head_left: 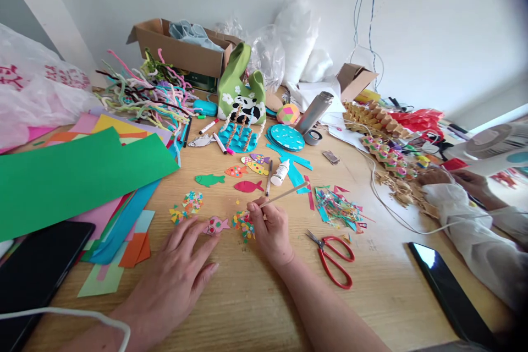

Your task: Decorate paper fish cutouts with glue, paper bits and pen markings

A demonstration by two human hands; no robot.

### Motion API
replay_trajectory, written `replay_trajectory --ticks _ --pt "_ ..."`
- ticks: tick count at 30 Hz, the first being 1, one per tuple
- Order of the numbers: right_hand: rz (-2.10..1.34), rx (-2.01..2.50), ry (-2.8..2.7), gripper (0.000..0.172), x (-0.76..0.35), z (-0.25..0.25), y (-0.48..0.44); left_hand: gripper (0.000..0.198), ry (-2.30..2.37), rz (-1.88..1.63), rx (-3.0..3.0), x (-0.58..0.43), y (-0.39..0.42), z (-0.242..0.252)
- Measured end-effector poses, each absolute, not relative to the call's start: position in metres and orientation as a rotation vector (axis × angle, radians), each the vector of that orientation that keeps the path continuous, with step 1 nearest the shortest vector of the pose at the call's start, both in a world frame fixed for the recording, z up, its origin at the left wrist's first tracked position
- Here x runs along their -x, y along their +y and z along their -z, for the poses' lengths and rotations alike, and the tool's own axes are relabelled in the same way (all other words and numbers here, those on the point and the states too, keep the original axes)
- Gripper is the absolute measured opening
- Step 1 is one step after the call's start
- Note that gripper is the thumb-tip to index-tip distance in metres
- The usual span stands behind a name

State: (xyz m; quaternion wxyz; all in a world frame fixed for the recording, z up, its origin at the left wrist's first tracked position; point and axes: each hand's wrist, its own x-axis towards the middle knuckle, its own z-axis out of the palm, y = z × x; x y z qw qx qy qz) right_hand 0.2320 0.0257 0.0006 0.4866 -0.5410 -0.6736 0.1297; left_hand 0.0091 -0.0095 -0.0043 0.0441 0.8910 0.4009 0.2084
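My left hand (181, 261) lies palm down, fingers spread, with its fingertips at a pink paper fish (217, 225) that carries red and green dots. A thin wooden stick (285, 194) is pinched in my right hand (270, 228), its far end pointing up to the right. Beside that hand is a pile of small coloured paper bits (242, 224). Another pile of paper bits (193, 202) sits beyond my left hand. Farther off lie a green paper fish (210, 179), a red paper fish (248, 185), a white glue bottle (280, 172) and a pen (269, 177).
Red-handled scissors (336, 257) and paper scraps (340, 206) lie to the right, near a phone (449, 291). Coloured paper sheets (82, 176) and a dark tablet (41, 267) fill the left. A metal flask (315, 113) stands behind. At right, another person's hands (474, 187) work.
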Motion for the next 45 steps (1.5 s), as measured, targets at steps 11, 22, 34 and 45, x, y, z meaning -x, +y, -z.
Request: replay_trajectory --ticks 11,22,34,45 --pt "-0.323 1.333 -1.487 0.044 -0.237 0.006 0.028 0.044 1.231 -0.64 -2.763 -0.009 -0.01 0.008" --pt "-0.288 1.318 -1.281 0.03 -0.243 -0.003 0.032 0.045 1.269 -0.651 -2.79 -0.009 -0.011 0.011" --pt "-0.055 1.712 -1.61 0.021 -0.328 -0.029 0.085 0.041 1.286 -0.699 -2.837 -0.009 -0.01 0.018" --pt "-0.066 2.045 -1.743 0.027 -0.326 -0.006 0.104 0.043 1.278 -0.665 -2.833 -0.011 -0.011 0.009"
